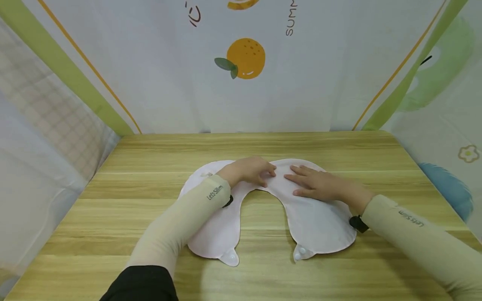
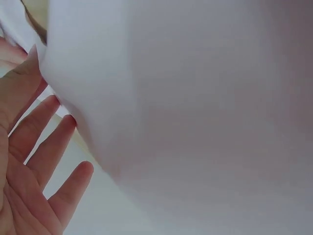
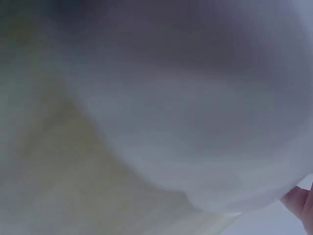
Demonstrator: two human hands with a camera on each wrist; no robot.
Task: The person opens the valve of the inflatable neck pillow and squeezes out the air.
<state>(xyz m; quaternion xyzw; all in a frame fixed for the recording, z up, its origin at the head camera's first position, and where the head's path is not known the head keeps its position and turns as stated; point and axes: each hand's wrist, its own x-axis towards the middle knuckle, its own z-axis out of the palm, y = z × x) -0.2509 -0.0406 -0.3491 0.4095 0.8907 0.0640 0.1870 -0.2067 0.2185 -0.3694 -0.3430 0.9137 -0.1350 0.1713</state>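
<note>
A pale pink-white, U-shaped neck pillow point(image 1: 316, 221) lies on the table with its opening toward me. Each end carries a small tab, the left tab point(image 1: 230, 257) and the right tab point(image 1: 303, 253) with round snaps. My left hand point(image 1: 248, 169) rests on the middle of the curve, fingers loosely bent. On the right arm of the U, my right hand point(image 1: 318, 184) lies flat with fingers spread. The left wrist view has the pillow's fabric point(image 2: 181, 107) filling most of it, beside the fingers point(image 2: 54, 147). A blurred pillow side point(image 3: 195, 132) and one fingertip point(image 3: 298, 203) appear in the right wrist view.
The wood-grain table point(image 1: 113, 234) extends around the pillow on all sides. A white curtain point(image 1: 169, 92) with an orange print hangs behind its far edge, and printed cloth point(image 1: 444, 138) hangs at the right. Black wrist straps point(image 1: 359, 224) sit at the sleeves.
</note>
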